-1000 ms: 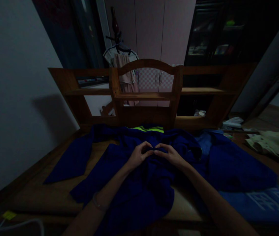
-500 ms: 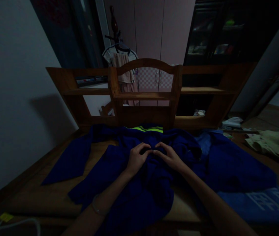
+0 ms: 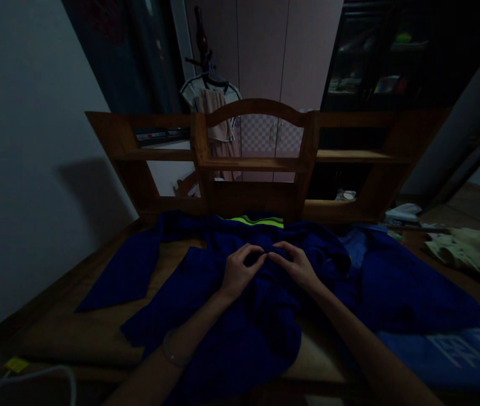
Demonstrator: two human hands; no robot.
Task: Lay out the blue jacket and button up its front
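The left hand (image 3: 237,273) and right hand (image 3: 301,270) pinch the blue work jacket (image 3: 240,344) close together, likely so it can't slip.

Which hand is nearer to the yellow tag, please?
The left hand: it pinches the blue garment, ahead and right of the tag. The right hand pinches it too, just farther right.

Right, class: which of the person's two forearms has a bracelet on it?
The left forearm: a thin bracelet circles it, while the visible part of the right forearm has none.
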